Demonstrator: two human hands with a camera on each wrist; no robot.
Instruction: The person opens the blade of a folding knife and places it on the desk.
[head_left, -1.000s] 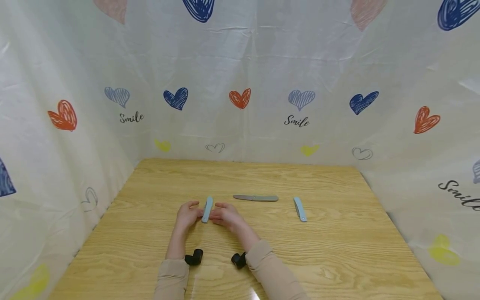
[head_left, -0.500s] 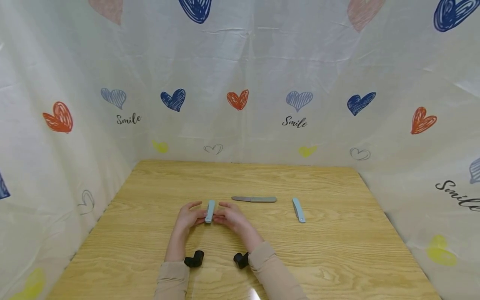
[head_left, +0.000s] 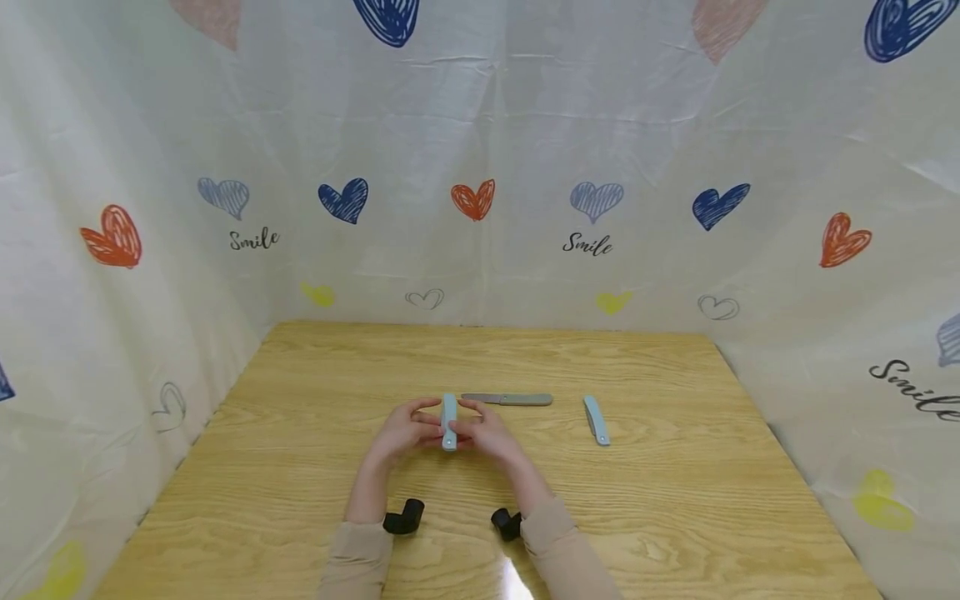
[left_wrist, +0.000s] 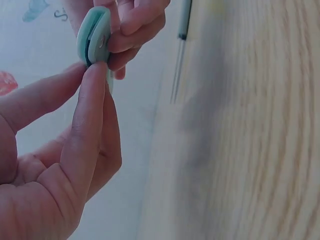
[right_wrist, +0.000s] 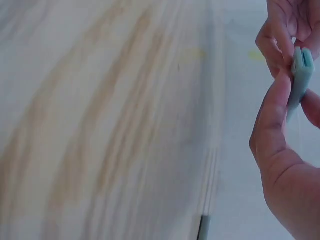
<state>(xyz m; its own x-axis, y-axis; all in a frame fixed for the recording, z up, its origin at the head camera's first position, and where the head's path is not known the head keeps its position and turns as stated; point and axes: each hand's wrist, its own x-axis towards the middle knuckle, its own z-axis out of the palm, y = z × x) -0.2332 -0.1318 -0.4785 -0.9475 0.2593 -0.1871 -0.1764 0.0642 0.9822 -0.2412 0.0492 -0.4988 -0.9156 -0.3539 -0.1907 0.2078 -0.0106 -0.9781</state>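
We inspect the worktop (head_left: 697, 517). Over it, nearer its left edge than its right, we find the left hand (head_left: 405, 432) and right hand (head_left: 491, 433), fingers of each narrowed to a pinch. The unfolded knife (head_left: 517, 399) lies parallel to the far edge, blade toward the left edge. Both hands grip the held knife (head_left: 449, 408), folded, between them. We record the loose knife (head_left: 597, 421), also folded, nearer the right edge.
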